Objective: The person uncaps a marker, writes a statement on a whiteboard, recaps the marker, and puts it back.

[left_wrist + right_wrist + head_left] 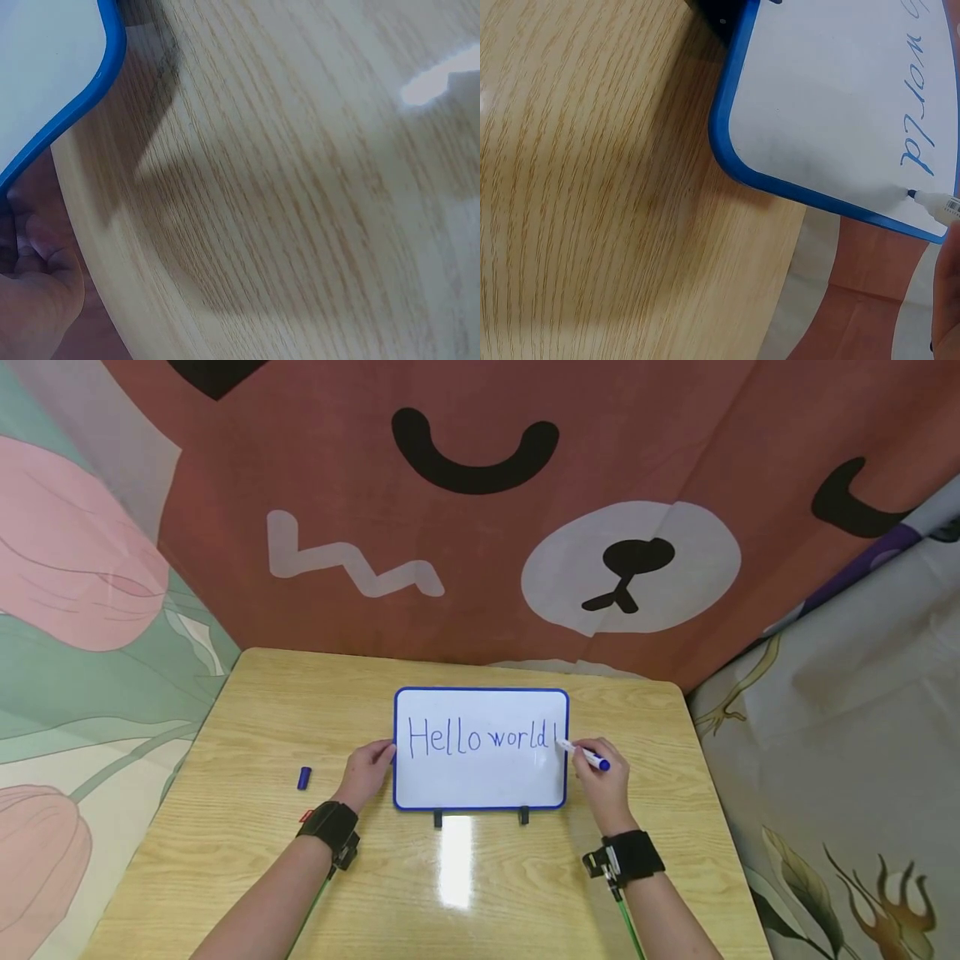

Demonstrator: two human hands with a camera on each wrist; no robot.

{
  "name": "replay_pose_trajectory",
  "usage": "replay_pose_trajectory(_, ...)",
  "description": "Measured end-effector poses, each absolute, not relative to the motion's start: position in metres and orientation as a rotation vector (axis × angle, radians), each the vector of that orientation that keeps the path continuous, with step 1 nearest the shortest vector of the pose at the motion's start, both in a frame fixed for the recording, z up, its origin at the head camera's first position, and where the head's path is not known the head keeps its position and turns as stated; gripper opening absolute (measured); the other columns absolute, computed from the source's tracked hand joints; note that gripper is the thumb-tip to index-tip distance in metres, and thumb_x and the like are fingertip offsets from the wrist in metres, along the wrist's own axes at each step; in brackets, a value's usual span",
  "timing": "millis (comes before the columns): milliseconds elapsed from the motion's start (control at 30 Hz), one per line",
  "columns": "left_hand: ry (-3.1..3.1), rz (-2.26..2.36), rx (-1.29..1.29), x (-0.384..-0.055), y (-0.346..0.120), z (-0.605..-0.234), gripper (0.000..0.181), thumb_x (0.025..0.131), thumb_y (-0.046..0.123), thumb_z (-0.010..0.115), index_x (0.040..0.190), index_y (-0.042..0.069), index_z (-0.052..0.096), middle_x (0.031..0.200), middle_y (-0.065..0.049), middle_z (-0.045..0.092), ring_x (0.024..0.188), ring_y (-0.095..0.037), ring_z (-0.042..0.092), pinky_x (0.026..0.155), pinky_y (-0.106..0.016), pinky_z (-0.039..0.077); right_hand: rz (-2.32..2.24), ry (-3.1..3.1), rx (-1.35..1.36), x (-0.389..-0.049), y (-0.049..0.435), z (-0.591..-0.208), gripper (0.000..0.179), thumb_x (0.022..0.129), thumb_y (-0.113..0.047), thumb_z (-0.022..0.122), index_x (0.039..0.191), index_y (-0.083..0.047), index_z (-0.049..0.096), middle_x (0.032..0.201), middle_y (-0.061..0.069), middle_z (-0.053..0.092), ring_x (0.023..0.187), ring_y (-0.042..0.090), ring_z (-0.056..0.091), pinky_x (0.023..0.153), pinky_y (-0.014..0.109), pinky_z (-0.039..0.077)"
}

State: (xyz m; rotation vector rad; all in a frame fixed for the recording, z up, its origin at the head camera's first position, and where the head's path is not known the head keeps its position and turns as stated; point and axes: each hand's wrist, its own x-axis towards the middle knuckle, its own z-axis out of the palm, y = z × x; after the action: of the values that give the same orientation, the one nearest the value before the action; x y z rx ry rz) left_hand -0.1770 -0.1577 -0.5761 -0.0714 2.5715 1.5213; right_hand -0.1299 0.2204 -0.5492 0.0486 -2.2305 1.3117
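A small whiteboard [480, 785] with a blue frame stands on the table, propped on two dark feet. "Hello world" is written across it in blue, followed by a vertical stroke. At its left edge my left hand [363, 774] grips the frame; in the left wrist view its curled fingers [45, 240] are partly hidden behind the board. My right hand [609, 785] pinches a white marker [587, 756] with a blue end. In the right wrist view the marker's blue tip [911, 193] is at the board's surface, just past the last letter.
A blue marker cap [303, 778] lies on the wooden table [247, 727], left of my left hand. Printed cloth [337, 610] hangs behind the table and on both sides. Green cables [628, 928] run from the wrist cameras along both forearms.
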Motion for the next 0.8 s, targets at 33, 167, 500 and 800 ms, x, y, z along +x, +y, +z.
replay_pose_trajectory(33,2.573,1.520,-0.072,-0.177,-0.158,-0.576,0.037,0.101,0.022,0.046,0.126,-0.002,0.057,0.122,-0.020,0.062,0.110,-0.030,0.061,0.093,-0.043,0.051,1.310,-2.228,0.054,-0.130,0.220,-0.549,0.008,0.084,0.000,0.063,0.087,-0.002,0.070,0.076,0.007,0.062,0.054,0.002,0.055,0.044,0.015,0.047)
replay_pose_trajectory(167,2.584,1.512,-0.057,-0.177,-0.158,-0.578,0.037,0.101,0.022,0.046,0.126,-0.003,0.057,0.121,-0.020,0.062,0.109,-0.030,0.061,0.092,-0.042,0.052,1.307,-2.233,0.053,-0.130,0.220,-0.549,0.007,0.084,-0.001,0.064,0.087,-0.001,0.070,0.076,0.007,0.062,0.055,0.003,0.055,0.044,0.015,0.048)
replay_pose_trajectory(500,2.574,1.506,-0.056,-0.177,-0.158,-0.578,0.037,0.101,0.022,0.046,0.126,-0.003,0.057,0.121,-0.020,0.062,0.108,-0.030,0.061,0.091,-0.042,0.052,1.361,-2.210,0.033,-0.123,0.218,-0.545,0.007,0.084,0.006,0.061,0.086,0.007,0.068,0.073,0.014,0.059,0.055,-0.001,0.052,0.045,0.013,0.045)
replay_pose_trajectory(800,2.576,1.519,-0.058,-0.178,-0.158,-0.579,0.037,0.101,0.022,0.046,0.126,-0.002,0.057,0.123,-0.020,0.062,0.109,-0.029,0.061,0.092,-0.042,0.052,1.390,-2.186,0.055,-0.110,0.212,-0.526,0.008,0.084,0.008,0.059,0.085,0.010,0.066,0.070,0.012,0.058,0.055,-0.001,0.052,0.046,0.014,0.046)
